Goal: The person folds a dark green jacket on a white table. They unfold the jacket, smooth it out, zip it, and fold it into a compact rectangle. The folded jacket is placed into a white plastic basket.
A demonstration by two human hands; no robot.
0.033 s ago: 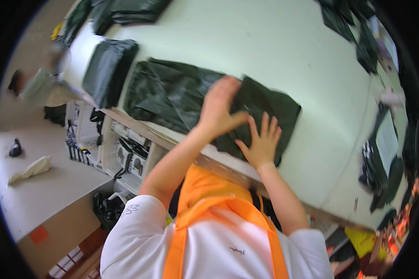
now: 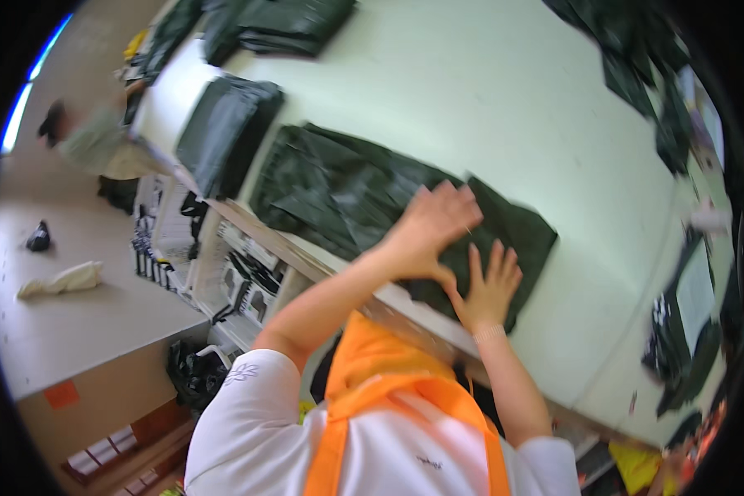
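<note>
A dark green garment of shiny, coated-looking fabric (image 2: 339, 186) lies folded along the near edge of the white table (image 2: 471, 107). Its left part is wrinkled; a flatter folded panel covers the right end. My left hand (image 2: 438, 227) rests on the fabric at the left side of that panel, fingers stretched out. Lower and to the right, my right hand (image 2: 489, 289) presses flat on the panel near the table edge with its fingers spread. The two thumbs come close together, and neither hand grips anything.
A neat stack of folded dark garments (image 2: 227, 136) stands left of the garment, another pile (image 2: 289, 25) beyond it. White baskets (image 2: 174, 219) with black parts sit below the table edge. At far left a person (image 2: 95, 145) stands. Dark pieces and a paper sheet (image 2: 696, 285) lie at right.
My left hand has shifted slightly right over the fabric, and its thumb has swung down toward the right thumb. The whole view has also shifted; the garment keeps its folded shape.
</note>
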